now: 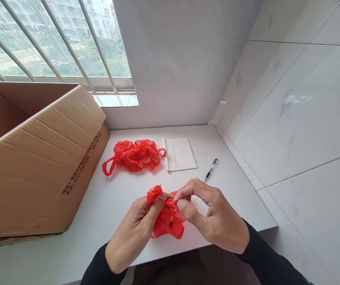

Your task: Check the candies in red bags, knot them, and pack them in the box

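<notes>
A crumpled red plastic bag (170,225) is held between my two hands over the front of the white table. My left hand (142,221) is closed round its bunched upper part, and a tuft sticks up past the thumb. With thumb and forefinger, my right hand (207,211) pinches a twisted piece of the same bag. The lower part hangs loose below the fingers, showing a small dark spot. What the bag contains, if anything, cannot be made out. Behind my hands lies another red plastic bag (137,155), its handle loops spread to both sides.
On the left, a large open cardboard box (39,170) stands on the white table (99,225). An open notepad (182,154) and a black pen (210,170) lie farther back. A clear plastic bottle (216,116) stands in the back corner by the tiled wall.
</notes>
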The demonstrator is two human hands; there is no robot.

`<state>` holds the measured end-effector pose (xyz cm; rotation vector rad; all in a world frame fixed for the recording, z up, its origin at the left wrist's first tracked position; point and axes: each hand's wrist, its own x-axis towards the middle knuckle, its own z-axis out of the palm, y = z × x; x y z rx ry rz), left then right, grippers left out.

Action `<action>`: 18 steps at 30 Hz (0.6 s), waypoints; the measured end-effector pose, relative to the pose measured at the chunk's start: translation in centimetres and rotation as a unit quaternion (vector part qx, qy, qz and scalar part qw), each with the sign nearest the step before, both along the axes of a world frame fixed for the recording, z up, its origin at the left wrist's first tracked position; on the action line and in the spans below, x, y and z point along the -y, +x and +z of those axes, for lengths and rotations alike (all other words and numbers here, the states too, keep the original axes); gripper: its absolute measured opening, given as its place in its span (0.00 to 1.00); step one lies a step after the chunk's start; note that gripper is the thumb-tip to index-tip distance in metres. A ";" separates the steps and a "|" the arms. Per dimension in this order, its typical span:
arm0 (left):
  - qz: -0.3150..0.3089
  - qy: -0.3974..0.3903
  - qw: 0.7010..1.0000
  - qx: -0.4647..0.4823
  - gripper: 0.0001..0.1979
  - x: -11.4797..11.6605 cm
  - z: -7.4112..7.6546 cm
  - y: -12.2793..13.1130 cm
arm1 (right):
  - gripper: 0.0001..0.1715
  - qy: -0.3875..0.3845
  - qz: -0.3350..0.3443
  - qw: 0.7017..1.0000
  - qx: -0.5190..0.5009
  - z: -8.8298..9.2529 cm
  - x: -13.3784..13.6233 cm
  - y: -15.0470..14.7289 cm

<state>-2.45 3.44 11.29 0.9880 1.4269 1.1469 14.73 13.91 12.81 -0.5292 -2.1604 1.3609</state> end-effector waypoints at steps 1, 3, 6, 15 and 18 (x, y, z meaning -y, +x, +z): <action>-0.006 -0.001 1.000 -0.008 0.20 0.0 0.1 0.1 | 0.04 -0.005 0.000 1.000 -0.001 0.0 0.1 0.0; -0.020 0.001 1.000 -0.009 0.19 -0.1 0.2 0.2 | 0.04 -0.011 0.001 1.000 -0.003 0.1 0.2 0.2; -0.012 -0.014 1.000 0.008 0.19 0.0 0.0 -0.2 | 0.04 -0.006 0.002 1.000 -0.003 0.1 0.6 0.4; -0.013 -0.016 0.998 0.065 0.09 0.8 0.0 -1.1 | 0.08 0.083 0.043 0.996 -0.002 -0.8 1.0 0.6; -0.030 -0.004 0.999 0.041 0.08 1.0 0.3 -0.8 | 0.16 0.086 -0.005 0.996 -0.010 -1.5 0.3 0.1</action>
